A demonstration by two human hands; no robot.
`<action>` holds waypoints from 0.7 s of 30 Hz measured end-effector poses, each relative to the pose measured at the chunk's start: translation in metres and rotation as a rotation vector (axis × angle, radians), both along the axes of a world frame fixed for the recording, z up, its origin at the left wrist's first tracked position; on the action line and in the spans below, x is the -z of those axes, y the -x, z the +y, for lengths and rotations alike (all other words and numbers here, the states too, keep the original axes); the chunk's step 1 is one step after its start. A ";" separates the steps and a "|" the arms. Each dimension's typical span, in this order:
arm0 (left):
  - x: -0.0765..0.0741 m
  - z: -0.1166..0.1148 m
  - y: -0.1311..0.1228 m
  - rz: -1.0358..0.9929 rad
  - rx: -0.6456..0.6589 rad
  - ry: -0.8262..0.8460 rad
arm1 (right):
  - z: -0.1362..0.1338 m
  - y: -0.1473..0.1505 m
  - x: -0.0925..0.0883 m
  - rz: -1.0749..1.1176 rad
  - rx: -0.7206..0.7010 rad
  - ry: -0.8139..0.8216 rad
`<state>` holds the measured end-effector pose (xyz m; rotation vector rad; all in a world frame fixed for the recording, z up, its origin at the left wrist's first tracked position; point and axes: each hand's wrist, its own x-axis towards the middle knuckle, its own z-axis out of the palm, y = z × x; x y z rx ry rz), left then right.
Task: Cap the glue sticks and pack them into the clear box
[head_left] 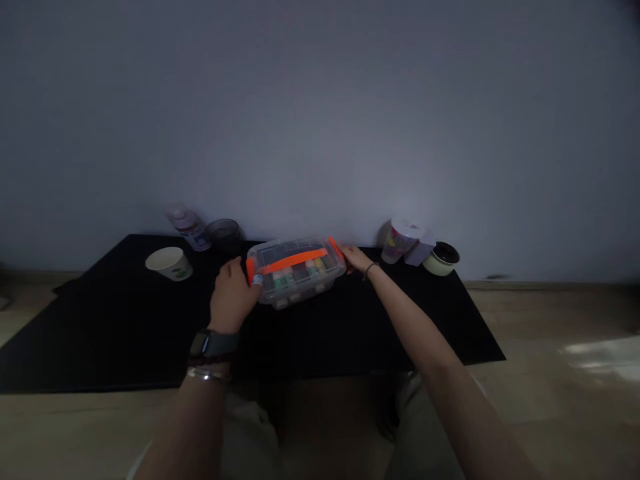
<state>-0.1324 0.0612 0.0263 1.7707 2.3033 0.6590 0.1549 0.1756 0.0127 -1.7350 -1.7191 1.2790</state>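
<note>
A clear plastic storage box (295, 272) with an orange handle (293, 261) and orange end latches sits on a black mat (115, 333). Coloured items fill its compartments, though they are too dim to identify. My left hand (231, 297) grips the box's left end, its fingers over the orange latch. My right hand (356, 259) holds the right end, its fingers against the latch there. A smartwatch (210, 343) and a metal bangle (206, 373) circle my left wrist. The box's underside is hidden.
A white paper cup (169, 263) lies on the mat at left. Behind it stand a plastic bottle (190, 230) and a dark cup (223, 235). At right are a lidded plastic cup (401, 240), a lilac box (420, 252) and a cream pot (441, 258). A pale wall stands behind.
</note>
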 end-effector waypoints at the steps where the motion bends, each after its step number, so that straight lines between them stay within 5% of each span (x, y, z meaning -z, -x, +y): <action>1: 0.004 0.003 0.006 -0.052 -0.015 0.083 | 0.000 0.002 -0.002 -0.063 -0.011 -0.055; 6: 0.015 0.012 0.022 -0.162 0.035 0.266 | -0.007 0.006 -0.011 -0.377 -0.108 -0.309; 13: -0.006 0.000 0.011 0.095 0.063 0.347 | -0.018 -0.003 -0.005 -0.368 -0.080 -0.139; 17: -0.013 -0.006 0.001 0.204 0.079 0.351 | -0.022 0.015 -0.017 -0.451 0.023 -0.542; 21: -0.010 -0.005 0.002 0.221 0.098 0.332 | -0.022 0.051 -0.024 -0.469 -0.439 -0.860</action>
